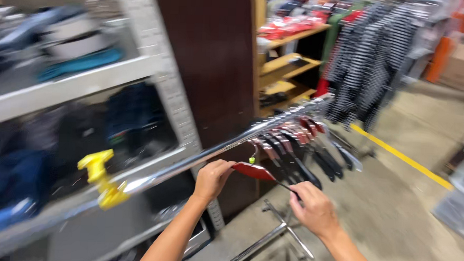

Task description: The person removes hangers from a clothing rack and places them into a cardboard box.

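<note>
Left hand (213,179) and right hand (314,208) each close a grip on opposite ends of a red-and-black hanger (259,173), held level just below the chrome rail (189,162) beside a row of empty hangers (298,140).

Both hands (213,179) (314,208) grip red hanger (253,171) beside chrome rail (200,157).

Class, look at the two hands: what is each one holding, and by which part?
Both grip one red-and-black hanger: left hand at its red end, right hand at its black end, beside the chrome rail.
</note>
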